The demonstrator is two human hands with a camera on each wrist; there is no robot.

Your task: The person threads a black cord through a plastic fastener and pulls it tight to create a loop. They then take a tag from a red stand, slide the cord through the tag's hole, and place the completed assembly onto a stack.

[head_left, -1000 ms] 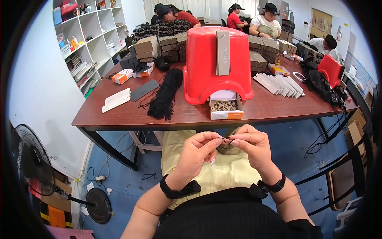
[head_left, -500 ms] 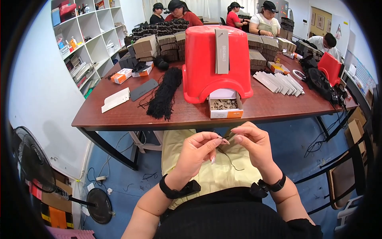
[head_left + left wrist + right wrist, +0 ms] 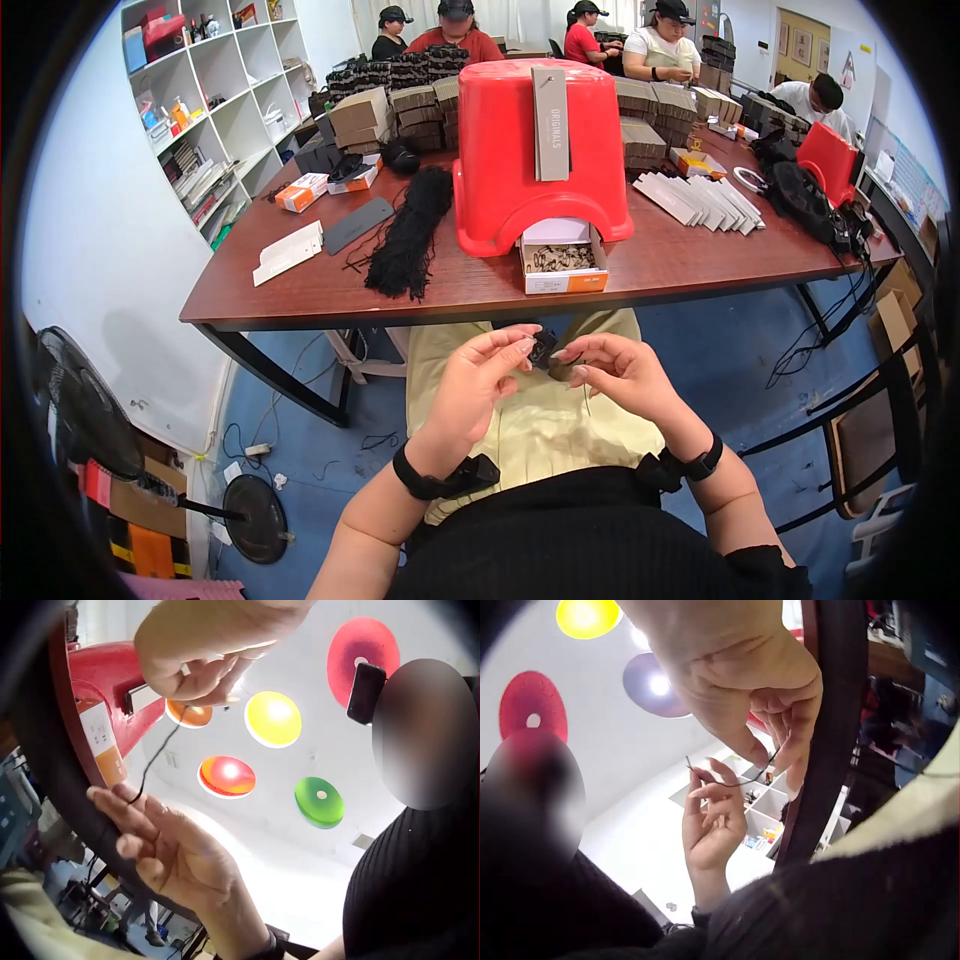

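Above the lap, my left hand [image 3: 468, 388] pinches a thin black cord between thumb and fingertips. A short stiff-looking end sticks out past those fingertips in the right wrist view. My right hand [image 3: 630, 378] is to the right and apart from it, pinching the cord between thumb and index finger. The slack cord [image 3: 156, 756] spans both hands, curving down in the right wrist view [image 3: 739, 784]. One strand hangs below my right hand in the head view. Beyond the table edge, an open box [image 3: 562, 282] of small metal pieces sits under a red upturned stool [image 3: 500, 150].
On the table [image 3: 690, 270] lie a black cord bundle [image 3: 408, 235], pale tags [image 3: 290, 253], a dark tag [image 3: 357, 226] and fanned tags [image 3: 695, 203]. Stacks of tags and several people are behind. A fan [image 3: 80, 400] stands left, a chair [image 3: 865, 445] right.
My hands have moved apart, with the cord now spanning them. My right fingers came together on the cord after standing apart from it. Across the table, the person in red has raised their head.
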